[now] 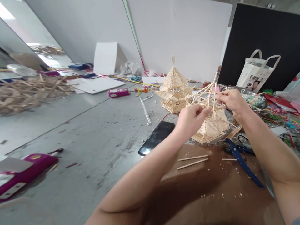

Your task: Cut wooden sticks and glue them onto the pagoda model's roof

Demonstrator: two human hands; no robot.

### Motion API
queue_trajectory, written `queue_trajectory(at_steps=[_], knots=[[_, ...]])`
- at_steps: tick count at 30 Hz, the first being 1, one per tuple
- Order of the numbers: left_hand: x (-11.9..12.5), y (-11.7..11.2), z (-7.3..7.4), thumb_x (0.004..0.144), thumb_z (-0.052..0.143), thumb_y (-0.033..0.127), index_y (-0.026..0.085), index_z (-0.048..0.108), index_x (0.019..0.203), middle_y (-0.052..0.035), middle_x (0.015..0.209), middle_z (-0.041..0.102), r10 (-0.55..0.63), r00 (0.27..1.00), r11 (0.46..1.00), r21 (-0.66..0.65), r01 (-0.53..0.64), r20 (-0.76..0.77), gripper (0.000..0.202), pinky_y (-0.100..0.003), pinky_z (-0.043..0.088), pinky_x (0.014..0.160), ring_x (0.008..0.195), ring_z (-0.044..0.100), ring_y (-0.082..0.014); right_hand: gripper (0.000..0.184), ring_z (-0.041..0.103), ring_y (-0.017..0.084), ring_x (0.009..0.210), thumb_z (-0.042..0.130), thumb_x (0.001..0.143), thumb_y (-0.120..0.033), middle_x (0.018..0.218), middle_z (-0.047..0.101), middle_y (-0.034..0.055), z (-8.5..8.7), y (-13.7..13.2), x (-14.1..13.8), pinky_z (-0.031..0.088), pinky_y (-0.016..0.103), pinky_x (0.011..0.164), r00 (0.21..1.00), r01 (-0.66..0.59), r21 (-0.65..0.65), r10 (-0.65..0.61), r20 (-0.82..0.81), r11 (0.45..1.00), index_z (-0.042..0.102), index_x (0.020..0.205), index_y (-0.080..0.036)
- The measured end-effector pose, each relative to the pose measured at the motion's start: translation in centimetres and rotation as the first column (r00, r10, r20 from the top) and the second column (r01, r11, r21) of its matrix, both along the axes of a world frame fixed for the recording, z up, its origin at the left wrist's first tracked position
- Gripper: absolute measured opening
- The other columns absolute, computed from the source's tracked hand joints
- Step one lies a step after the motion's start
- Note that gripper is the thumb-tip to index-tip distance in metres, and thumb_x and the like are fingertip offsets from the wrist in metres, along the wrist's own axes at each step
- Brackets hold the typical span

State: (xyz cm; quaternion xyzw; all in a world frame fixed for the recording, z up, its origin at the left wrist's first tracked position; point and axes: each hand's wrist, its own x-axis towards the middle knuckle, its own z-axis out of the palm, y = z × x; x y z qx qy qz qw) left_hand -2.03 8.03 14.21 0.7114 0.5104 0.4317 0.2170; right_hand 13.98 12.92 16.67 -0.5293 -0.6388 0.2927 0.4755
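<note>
A model pavilion of thin wooden sticks (212, 128) stands before me, its lower roof covered and several bare sticks rising above. My right hand (235, 99) pinches a thin upright wooden stick (214, 104) near its upper end. Just left of that stick, my left hand (191, 120) is closed with thumb and forefinger together at the bare sticks; what lies between its fingertips is hidden. Behind and to the left is a second stick pavilion (174, 82) with a pointed roof. Loose sticks (192, 164) lie on the brown board (187, 193) below my hands.
Blue-handled pliers (243, 164) lie at the board's right. A black phone (156, 137) is left of the model. Magenta devices (118, 92) lie on the grey surface, one close at lower left. A metal bowl (263, 104) and white bag (255, 72) are at right.
</note>
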Motion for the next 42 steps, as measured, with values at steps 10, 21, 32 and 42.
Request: queue_trajectory(at_steps=[10, 21, 32, 42], knots=[[0.5, -0.4, -1.3, 0.073, 0.05, 0.042, 0.016, 0.055, 0.048, 0.0036, 0.041, 0.041, -0.102, 0.993, 0.979, -0.173, 0.109, 0.052, 0.036, -0.024, 0.023, 0.043, 0.04, 0.028, -0.0059, 0.014, 0.036, 0.005, 0.043, 0.065, 0.059, -0.027, 0.044, 0.045, -0.0048, -0.4, 0.4, -0.4, 0.028, 0.023, 0.045, 0.999, -0.019, -0.02, 0.018, -0.035, 1.0, 0.06, 0.053, -0.015], [0.8, 0.3, -2.1, 0.069, 0.055, 0.042, 0.015, 0.059, 0.051, 0.0043, 0.039, 0.038, -0.13, 0.971, 0.941, -0.285, 0.185, 0.201, 0.033, -0.025, 0.019, 0.042, 0.038, 0.024, -0.0053, 0.021, 0.035, 0.005, 0.043, 0.067, 0.057, -0.033, 0.045, 0.043, -0.0053, -0.6, 0.0, -0.6, 0.029, 0.023, 0.046, 0.997, -0.009, -0.005, 0.008, -0.073, 1.0, 0.058, 0.054, -0.015], [1.0, 0.7, -2.3, 0.068, 0.057, 0.036, 0.015, 0.054, 0.053, 0.0015, 0.048, 0.051, -0.117, 0.95, 0.94, -0.276, 0.201, 0.291, 0.025, -0.022, 0.022, 0.042, 0.041, 0.029, -0.0048, 0.015, 0.035, 0.005, 0.043, 0.063, 0.061, -0.025, 0.043, 0.043, -0.0056, -0.4, 0.1, -0.9, 0.029, 0.022, 0.047, 0.998, 0.007, -0.024, -0.008, -0.062, 1.0, 0.056, 0.052, -0.015], [0.9, 1.1, -2.8, 0.069, 0.055, 0.039, 0.014, 0.06, 0.058, -0.0003, 0.048, 0.055, -0.119, 0.96, 0.945, -0.266, 0.188, 0.254, 0.028, -0.022, 0.024, 0.043, 0.042, 0.031, -0.0057, 0.019, 0.034, 0.004, 0.042, 0.063, 0.062, -0.026, 0.043, 0.041, -0.0056, -0.7, 0.4, -0.9, 0.026, 0.022, 0.044, 0.998, 0.0, -0.026, -0.002, -0.067, 1.0, 0.053, 0.05, -0.015]])
